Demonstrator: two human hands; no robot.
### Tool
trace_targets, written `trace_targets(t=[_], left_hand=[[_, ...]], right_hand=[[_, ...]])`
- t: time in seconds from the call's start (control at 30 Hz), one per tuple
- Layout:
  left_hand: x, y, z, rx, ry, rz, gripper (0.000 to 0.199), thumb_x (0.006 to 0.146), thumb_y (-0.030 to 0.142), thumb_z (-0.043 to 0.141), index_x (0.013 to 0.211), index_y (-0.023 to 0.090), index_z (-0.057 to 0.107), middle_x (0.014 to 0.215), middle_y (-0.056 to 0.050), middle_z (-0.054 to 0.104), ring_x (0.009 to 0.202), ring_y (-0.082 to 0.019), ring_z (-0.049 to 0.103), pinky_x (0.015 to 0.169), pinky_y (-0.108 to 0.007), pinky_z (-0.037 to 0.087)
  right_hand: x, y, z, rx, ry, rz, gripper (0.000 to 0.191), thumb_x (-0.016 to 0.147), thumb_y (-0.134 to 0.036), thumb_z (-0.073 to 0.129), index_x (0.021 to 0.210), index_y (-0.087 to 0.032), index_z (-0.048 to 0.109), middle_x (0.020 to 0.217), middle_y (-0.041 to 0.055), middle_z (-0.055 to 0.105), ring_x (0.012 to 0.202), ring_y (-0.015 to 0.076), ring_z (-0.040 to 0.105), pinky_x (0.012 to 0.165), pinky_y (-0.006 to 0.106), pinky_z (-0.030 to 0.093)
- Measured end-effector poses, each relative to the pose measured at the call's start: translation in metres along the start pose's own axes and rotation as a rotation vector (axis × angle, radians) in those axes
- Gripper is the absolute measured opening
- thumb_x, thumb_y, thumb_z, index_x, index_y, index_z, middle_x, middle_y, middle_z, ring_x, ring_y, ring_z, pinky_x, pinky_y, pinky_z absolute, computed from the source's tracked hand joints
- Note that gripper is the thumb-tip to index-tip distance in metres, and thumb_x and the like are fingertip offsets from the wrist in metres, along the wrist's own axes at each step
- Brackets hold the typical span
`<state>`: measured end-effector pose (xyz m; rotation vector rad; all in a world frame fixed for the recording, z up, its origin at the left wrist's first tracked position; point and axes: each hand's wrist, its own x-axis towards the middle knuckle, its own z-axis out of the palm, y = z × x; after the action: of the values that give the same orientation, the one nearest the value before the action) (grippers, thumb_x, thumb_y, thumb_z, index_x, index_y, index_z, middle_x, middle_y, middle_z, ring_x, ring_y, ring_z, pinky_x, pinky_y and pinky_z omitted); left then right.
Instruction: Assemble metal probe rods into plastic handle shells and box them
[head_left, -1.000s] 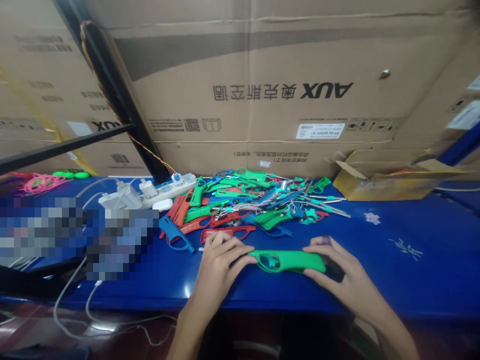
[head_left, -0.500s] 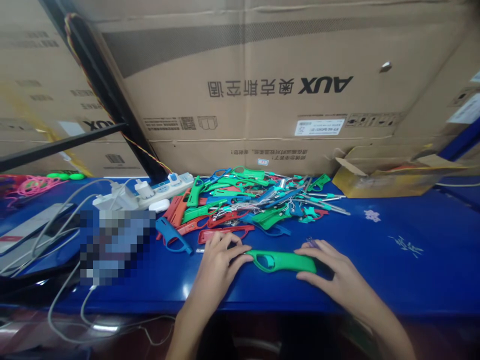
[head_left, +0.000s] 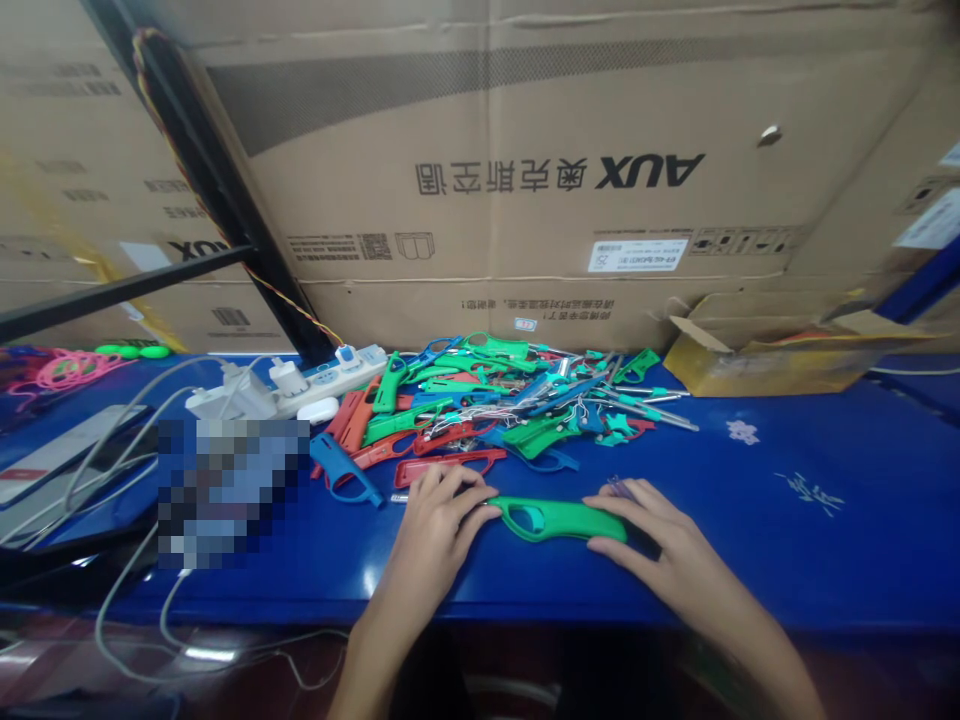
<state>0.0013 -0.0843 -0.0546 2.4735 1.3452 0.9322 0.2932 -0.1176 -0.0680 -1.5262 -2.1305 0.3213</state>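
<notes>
Since the earlier frame, the green lighter (head_left: 574,520) had moved slightly to the left, together with the right hand (head_left: 660,535). It lay sideways between the two hands near the front of the blue table (head_left: 847,550), the left hand (head_left: 442,510) pinching its narrow left end between thumb and fingers, the right hand's thumb and fingers gripping its wide right end. Beyond it was a pile of red, green and blue lighter parts (head_left: 480,400), with an open cardboard box (head_left: 780,365) at far right.
</notes>
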Motion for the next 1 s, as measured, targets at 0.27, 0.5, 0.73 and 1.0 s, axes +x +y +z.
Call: trace_targets(t=[0.27,0.5,0.73,1.0], left_hand=[[0.0002,0.0007,-0.0003,-0.013,-0.038,-0.018,0.018,0.099,0.03,0.055,0.107,0.024,0.07,0.108,-0.005,0.065,0.1,-0.023,0.054,0.088,-0.041,0.042],[-0.0006,0.0015,-0.0005,0.004,-0.043,-0.016,0.016,0.099,0.024,0.055,0.108,0.023,0.068,0.111,-0.004,0.065,0.103,-0.022,0.055,0.09,-0.041,0.043],[-0.0001,0.0001,-0.0002,0.007,-0.059,-0.012,0.016,0.099,0.025,0.055,0.11,0.023,0.066,0.112,-0.004,0.064,0.105,-0.022,0.055,0.092,-0.041,0.042],[0.0011,0.0023,-0.0037,0.011,-0.076,0.026,0.021,0.1,0.027,0.052,0.114,0.027,0.068,0.112,-0.003,0.064,0.103,-0.022,0.054,0.09,-0.04,0.042]], right_hand=[[0.0004,-0.0025,-0.0015,-0.006,-0.028,0.025,0.037,0.091,-0.052,0.059,0.124,-0.036,0.066,0.132,0.0045,0.063,0.133,0.0304,0.05,0.107,0.051,0.046],[0.0014,-0.0029,0.0016,-0.039,0.021,-0.058,0.037,0.091,-0.048,0.06,0.125,-0.034,0.066,0.129,0.0053,0.065,0.128,0.0299,0.055,0.11,0.053,0.042],[0.0024,-0.0044,0.0007,-0.051,0.027,-0.065,0.036,0.091,-0.049,0.061,0.124,-0.035,0.066,0.129,0.0048,0.065,0.127,0.0307,0.055,0.109,0.055,0.042],[0.0022,-0.0044,0.0012,-0.028,0.018,-0.036,0.032,0.092,-0.049,0.057,0.12,-0.034,0.068,0.126,0.0048,0.066,0.126,0.0301,0.056,0.109,0.056,0.041]])
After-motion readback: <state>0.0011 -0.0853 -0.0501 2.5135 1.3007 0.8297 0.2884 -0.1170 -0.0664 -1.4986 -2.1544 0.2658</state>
